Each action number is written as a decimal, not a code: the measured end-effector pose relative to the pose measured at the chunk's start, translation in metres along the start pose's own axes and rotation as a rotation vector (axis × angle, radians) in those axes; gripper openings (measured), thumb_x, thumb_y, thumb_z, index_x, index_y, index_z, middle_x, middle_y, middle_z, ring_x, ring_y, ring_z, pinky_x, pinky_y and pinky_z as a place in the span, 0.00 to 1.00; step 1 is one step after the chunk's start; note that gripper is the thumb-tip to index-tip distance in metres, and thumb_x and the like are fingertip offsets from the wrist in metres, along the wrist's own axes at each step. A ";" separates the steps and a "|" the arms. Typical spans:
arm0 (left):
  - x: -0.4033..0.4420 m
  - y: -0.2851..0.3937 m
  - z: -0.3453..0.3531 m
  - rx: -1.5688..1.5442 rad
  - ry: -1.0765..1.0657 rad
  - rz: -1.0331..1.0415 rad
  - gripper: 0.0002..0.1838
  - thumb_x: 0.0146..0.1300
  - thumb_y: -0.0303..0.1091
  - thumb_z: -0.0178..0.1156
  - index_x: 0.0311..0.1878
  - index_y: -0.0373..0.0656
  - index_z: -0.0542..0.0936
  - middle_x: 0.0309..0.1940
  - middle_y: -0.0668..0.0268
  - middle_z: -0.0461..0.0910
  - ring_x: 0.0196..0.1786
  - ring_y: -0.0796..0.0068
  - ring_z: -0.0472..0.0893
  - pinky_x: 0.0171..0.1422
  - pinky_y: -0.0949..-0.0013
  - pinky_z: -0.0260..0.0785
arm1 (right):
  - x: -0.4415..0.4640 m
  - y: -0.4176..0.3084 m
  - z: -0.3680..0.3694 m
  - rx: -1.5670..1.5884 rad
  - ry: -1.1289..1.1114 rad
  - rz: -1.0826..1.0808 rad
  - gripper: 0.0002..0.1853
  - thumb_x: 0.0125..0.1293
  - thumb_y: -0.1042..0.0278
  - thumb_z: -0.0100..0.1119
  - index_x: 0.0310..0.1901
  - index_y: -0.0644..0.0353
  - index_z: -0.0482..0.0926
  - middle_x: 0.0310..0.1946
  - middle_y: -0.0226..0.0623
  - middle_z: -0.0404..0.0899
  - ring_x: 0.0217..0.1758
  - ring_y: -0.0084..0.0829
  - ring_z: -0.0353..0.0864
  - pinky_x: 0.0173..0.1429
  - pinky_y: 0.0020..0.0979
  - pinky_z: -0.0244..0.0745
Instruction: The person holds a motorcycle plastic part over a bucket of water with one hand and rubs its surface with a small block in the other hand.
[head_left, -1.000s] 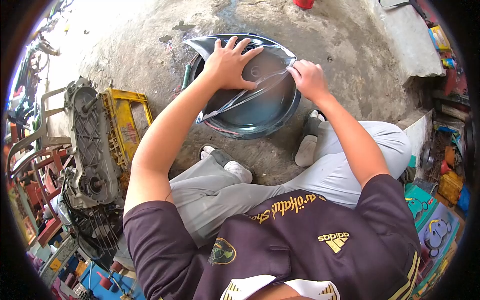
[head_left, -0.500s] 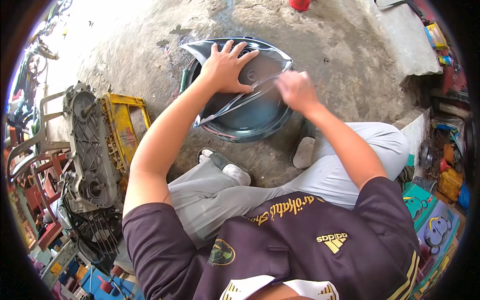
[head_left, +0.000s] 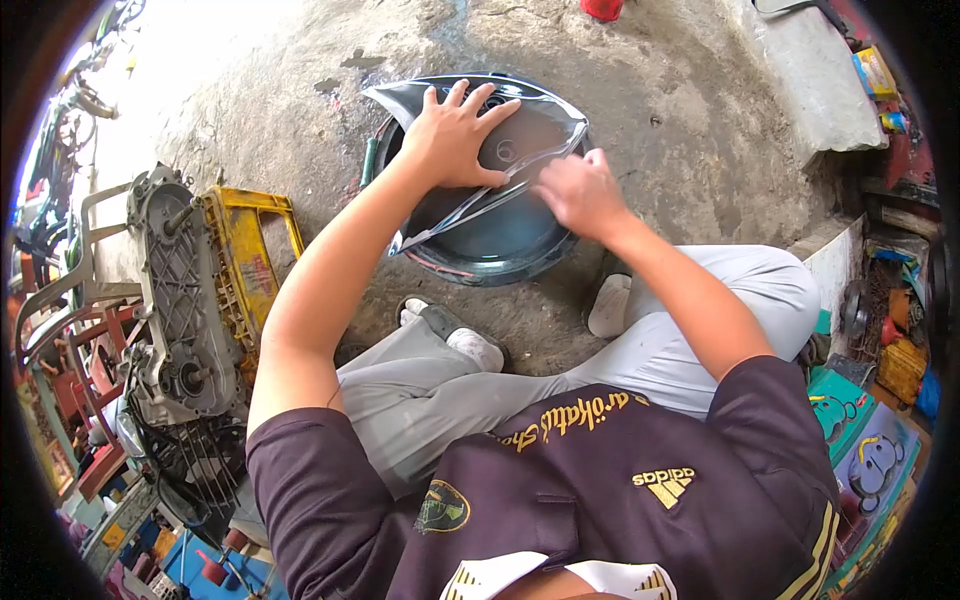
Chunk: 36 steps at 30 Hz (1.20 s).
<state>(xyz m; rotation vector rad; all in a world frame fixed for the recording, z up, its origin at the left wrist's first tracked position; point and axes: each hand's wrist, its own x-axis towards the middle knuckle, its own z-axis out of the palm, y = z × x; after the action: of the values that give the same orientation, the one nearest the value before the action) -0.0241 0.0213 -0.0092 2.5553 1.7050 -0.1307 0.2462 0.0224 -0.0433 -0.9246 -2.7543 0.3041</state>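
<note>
The glossy curved panel (head_left: 545,125) lies across the round basin (head_left: 500,272) under my spread left hand (head_left: 445,142); my right hand (head_left: 580,195), blurred, has shifted inward from the basin's right rim, grip impossible to tell.

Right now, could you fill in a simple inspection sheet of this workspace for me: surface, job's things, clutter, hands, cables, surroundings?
Surface: rough concrete floor, with darker patches.
Job's things: glossy dark panel lying across a round dark basin; basin's contents unclear.
Clutter: metal casing beside a yellow crate on the left; red object at the top edge, cut off.
Hands: left hand spread flat on the panel; right hand blurred, fingers curled, near the panel's closer edge; contact unclear.
Cables: none certain; thin lines below the casing cannot be identified.
Surroundings: concrete slab and teal box on the right.
</note>
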 end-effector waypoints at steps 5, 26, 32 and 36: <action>-0.002 -0.001 0.003 -0.008 0.026 0.003 0.61 0.51 0.74 0.74 0.88 0.69 0.61 0.85 0.56 0.64 0.85 0.46 0.64 0.81 0.29 0.61 | 0.007 0.040 -0.001 0.004 0.107 0.248 0.09 0.75 0.55 0.66 0.40 0.50 0.85 0.38 0.32 0.87 0.44 0.40 0.88 0.49 0.49 0.72; -0.001 -0.003 0.006 -0.012 0.018 0.019 0.60 0.53 0.79 0.70 0.88 0.68 0.62 0.86 0.57 0.63 0.85 0.42 0.63 0.81 0.26 0.60 | 0.008 0.030 0.000 -0.025 0.116 0.130 0.12 0.76 0.53 0.64 0.38 0.50 0.84 0.35 0.33 0.87 0.42 0.41 0.88 0.48 0.49 0.73; 0.001 0.001 0.000 -0.001 -0.003 -0.006 0.60 0.53 0.74 0.73 0.88 0.70 0.61 0.86 0.57 0.63 0.86 0.45 0.64 0.82 0.30 0.60 | -0.001 0.008 0.002 0.009 0.068 0.048 0.12 0.76 0.55 0.64 0.37 0.51 0.83 0.35 0.34 0.84 0.42 0.41 0.87 0.50 0.48 0.73; 0.000 0.001 0.001 0.002 0.006 -0.004 0.60 0.53 0.75 0.73 0.88 0.70 0.60 0.86 0.57 0.63 0.86 0.45 0.63 0.83 0.29 0.59 | 0.002 0.021 -0.003 -0.046 0.097 0.018 0.08 0.73 0.60 0.67 0.40 0.54 0.85 0.36 0.35 0.84 0.43 0.41 0.85 0.49 0.46 0.72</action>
<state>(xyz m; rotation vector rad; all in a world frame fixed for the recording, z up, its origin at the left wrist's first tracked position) -0.0236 0.0211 -0.0103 2.5566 1.7128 -0.1243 0.2572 0.0405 -0.0456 -0.9497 -2.6759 0.1943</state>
